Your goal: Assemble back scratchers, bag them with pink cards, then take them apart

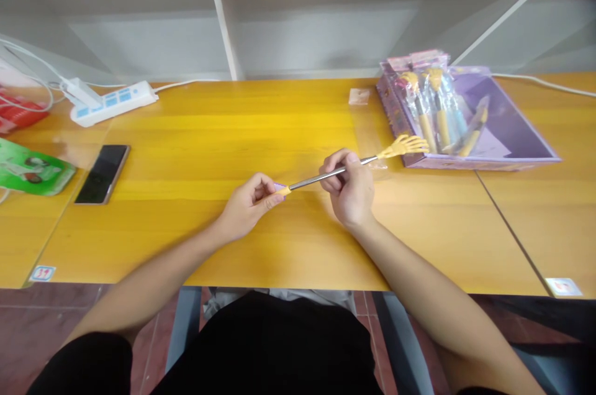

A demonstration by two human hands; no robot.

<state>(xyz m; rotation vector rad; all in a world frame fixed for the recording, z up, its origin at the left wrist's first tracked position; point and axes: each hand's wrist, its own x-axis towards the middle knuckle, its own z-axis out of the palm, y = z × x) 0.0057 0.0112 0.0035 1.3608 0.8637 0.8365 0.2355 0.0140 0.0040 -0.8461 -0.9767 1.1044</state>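
A telescopic back scratcher (313, 180) with a silver metal rod and a yellow hand-shaped claw (404, 146) is held just above the yellow wooden table (195, 134). My left hand (249, 205) pinches the handle end, closed around it. My right hand (349, 187) grips the rod near its middle, fingers wrapped around it. The claw points right, close to a purple box (507, 128). In that box lie several packaged scratchers (435, 109) with yellow claws.
A black phone (103, 172) lies at the left, with a green packet (30, 168) beside it. A white power strip (112, 102) and cables sit at the back left, near a red packet (18, 110). White shelving (223, 28) runs behind the table.
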